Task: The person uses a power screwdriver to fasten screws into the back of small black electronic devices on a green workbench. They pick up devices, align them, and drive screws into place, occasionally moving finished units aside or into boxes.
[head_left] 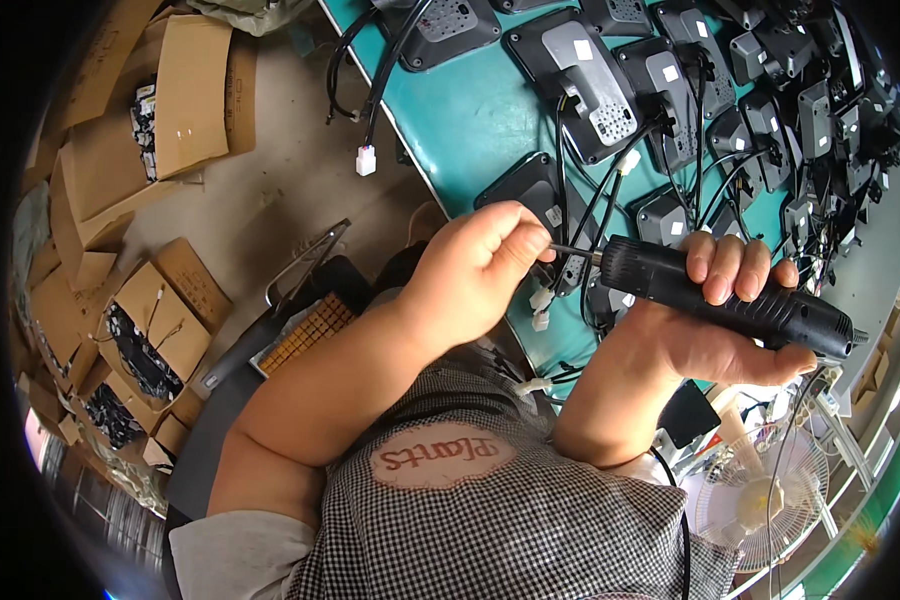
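Observation:
My right hand (715,330) grips a black electric screwdriver (670,282), held level with its thin metal bit pointing left. My left hand (480,265) pinches the tip of that bit between thumb and fingers; whatever small part it may hold there is hidden. Both hands hover over the near edge of a teal workbench (470,120). Just behind them lies a black plastic device housing (535,190) with wires and white connectors (541,308) hanging off it.
Several more black housings (585,75) with cables cover the bench toward the right. Open cardboard boxes (155,335) of black parts stand on the floor at left. A white fan (765,500) sits at lower right. A cable with a white plug (366,160) dangles off the bench edge.

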The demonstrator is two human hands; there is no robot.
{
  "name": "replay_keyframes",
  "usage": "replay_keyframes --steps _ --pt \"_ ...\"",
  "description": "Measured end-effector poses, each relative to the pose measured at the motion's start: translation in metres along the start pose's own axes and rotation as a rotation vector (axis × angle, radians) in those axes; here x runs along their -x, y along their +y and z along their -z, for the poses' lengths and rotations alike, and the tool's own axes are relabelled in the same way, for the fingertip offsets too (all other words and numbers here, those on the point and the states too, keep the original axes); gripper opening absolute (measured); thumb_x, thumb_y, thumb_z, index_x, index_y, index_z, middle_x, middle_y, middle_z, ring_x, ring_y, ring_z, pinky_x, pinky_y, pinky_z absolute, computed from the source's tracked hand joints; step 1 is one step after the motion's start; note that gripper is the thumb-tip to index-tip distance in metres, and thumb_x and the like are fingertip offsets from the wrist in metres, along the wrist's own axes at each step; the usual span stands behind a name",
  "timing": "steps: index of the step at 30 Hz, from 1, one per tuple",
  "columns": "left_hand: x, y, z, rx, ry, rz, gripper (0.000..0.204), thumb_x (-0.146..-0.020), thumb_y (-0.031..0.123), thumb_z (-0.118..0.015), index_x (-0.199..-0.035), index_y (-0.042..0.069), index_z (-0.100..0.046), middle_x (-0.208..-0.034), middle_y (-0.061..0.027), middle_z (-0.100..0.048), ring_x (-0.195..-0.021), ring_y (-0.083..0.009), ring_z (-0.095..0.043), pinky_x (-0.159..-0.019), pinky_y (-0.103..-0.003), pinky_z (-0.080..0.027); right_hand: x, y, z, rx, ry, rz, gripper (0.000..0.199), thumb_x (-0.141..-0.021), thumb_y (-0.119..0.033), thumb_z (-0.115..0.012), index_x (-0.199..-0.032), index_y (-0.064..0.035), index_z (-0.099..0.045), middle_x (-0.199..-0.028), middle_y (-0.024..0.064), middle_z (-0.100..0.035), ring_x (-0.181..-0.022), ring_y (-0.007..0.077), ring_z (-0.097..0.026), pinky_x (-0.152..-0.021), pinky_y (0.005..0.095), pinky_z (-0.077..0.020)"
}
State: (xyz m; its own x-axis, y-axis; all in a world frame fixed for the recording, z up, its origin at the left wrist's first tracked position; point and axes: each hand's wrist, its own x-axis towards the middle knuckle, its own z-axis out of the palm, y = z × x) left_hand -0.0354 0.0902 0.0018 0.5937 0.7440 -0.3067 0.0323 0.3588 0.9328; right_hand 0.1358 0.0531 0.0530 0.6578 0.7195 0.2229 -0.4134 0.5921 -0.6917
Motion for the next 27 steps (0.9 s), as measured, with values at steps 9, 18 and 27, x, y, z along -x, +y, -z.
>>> replay_keyframes --steps 9,18,27 --pt "-0.012 -0.005 0.010 0.009 0.029 0.096 0.031 -0.096 0.021 -0.050 -0.119 0.001 -0.057 -0.112 -0.0121 -0.064 -0.106 -0.0166 -0.058 -0.094 -0.028 -0.043 -0.004 0.013 0.001 0.118 -0.016 0.077 0.070 -0.077 -0.073 -0.050 -0.108 -0.0098 -0.054 -0.078 0.0056 -0.058 -0.055 0.0171 -0.056 -0.050 0.0325 -0.0470" --pt "-0.003 -0.027 0.011 -0.895 0.087 -0.128 0.038 -0.087 0.020 -0.058 -0.122 0.008 -0.055 -0.081 -0.0134 -0.059 -0.071 -0.0348 -0.057 -0.063 -0.042 -0.048 -0.007 0.064 0.020 0.367 -0.212 0.364 0.069 -0.080 -0.063 -0.056 -0.115 -0.0049 -0.042 -0.078 0.0151 -0.058 -0.060 0.0241 -0.059 -0.052 0.0348 -0.0520" --pt "-0.004 -0.028 0.014 -0.876 0.059 -0.123 0.040 -0.086 0.020 -0.059 -0.123 0.007 -0.054 -0.080 -0.0144 -0.058 -0.071 -0.0341 -0.057 -0.062 -0.041 -0.048 -0.007 0.084 0.027 0.424 -0.367 0.403 0.067 -0.078 -0.057 -0.061 -0.114 -0.0030 -0.044 -0.080 0.0159 -0.058 -0.062 0.0234 -0.058 -0.051 0.0342 -0.0523"
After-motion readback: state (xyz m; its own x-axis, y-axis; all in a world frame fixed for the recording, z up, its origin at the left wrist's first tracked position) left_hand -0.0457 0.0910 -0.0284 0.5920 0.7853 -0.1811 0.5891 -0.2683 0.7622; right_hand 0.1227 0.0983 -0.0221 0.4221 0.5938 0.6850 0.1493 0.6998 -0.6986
